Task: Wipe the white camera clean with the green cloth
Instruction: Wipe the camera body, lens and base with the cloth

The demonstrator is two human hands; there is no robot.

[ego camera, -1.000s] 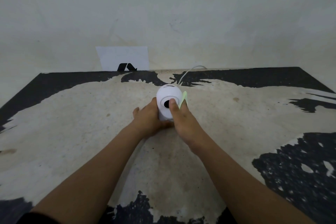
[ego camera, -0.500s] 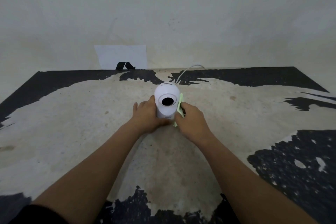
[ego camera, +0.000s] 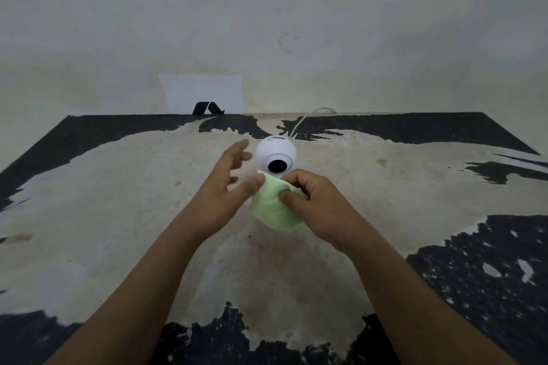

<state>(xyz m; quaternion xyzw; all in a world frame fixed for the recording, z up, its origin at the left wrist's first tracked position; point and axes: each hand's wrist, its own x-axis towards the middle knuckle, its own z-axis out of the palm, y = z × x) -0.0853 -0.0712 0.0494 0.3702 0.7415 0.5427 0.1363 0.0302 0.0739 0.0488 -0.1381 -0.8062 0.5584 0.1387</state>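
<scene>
cloth [ego camera: 274,210] before camera [ego camera: 276,155], between hands

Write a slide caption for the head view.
Right hand pinches a pale green cloth in front of a round white camera on a black-and-beige table; left hand open beside it.

Worn black-and-beige table [ego camera: 118,216]; white camera [ego camera: 275,154] on it, cable [ego camera: 301,121] trailing back.

Bare, shabby room, stained plaster wall [ego camera: 296,24], worn black-painted tabletop [ego camera: 118,201], paper sheet [ego camera: 201,92].
</scene>
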